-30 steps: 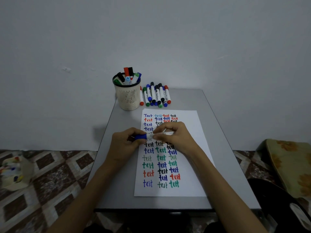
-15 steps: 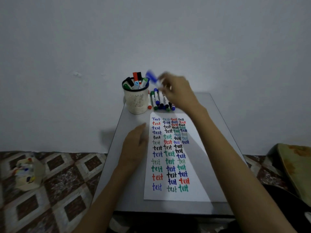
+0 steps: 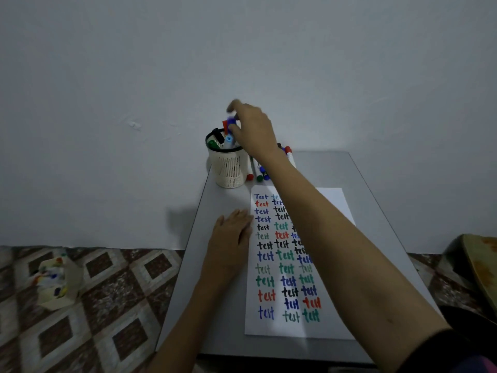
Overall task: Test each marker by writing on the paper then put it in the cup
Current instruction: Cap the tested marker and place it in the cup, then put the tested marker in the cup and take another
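Right hand [image 3: 252, 130] above cup [image 3: 228, 168], upper centre; blue marker [image 3: 231, 121] at blurred fingertips, grip unclear. Left hand [image 3: 231, 238] flat, fingers straight, beside paper [image 3: 333, 203].

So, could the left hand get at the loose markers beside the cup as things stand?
Probably not cleanly: the right forearm stretches over the markers while the right hand holds a blue marker over the cup. The left hand rests flat beside the paper.

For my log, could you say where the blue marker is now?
Head view, upper centre: the blue marker is in the right hand, just above the cup.
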Demonstrator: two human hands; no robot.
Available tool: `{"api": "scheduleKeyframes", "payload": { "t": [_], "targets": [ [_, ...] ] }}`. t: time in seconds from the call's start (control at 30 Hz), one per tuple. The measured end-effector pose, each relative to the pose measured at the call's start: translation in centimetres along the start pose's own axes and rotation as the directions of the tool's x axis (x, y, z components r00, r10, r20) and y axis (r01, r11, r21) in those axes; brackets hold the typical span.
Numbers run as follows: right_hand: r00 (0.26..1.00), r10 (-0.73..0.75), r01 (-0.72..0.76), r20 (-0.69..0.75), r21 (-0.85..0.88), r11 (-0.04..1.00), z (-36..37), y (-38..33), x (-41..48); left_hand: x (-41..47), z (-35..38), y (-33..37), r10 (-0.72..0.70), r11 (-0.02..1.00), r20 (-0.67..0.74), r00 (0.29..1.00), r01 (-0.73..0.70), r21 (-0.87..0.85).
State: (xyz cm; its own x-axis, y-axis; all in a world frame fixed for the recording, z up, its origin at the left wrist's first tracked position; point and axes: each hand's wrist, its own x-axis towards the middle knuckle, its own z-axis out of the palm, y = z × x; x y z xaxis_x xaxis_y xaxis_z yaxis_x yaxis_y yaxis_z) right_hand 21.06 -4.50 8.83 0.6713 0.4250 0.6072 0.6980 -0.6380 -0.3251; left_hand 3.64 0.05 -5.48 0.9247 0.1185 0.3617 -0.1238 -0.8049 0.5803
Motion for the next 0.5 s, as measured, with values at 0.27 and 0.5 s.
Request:
{"api": "scheduleKeyframes", "payload": {
  "t": [0.27,0.5],
  "targets": [
    [0.961,0.226,-0.183,-0.161,0.245,0.952,-0.4,4.2,-2.7,0.0,-0.1,0.1,0.000,1.000,-0.010,1.000,0.000,-0.005],
    [0.784,0.532,-0.480,0.319,-0.231,0.846,0.8,12.5,-8.6,0.1,-0.1,0.0,0.006,1.000,-0.022,1.000,-0.006,-0.013]
  ]
}}
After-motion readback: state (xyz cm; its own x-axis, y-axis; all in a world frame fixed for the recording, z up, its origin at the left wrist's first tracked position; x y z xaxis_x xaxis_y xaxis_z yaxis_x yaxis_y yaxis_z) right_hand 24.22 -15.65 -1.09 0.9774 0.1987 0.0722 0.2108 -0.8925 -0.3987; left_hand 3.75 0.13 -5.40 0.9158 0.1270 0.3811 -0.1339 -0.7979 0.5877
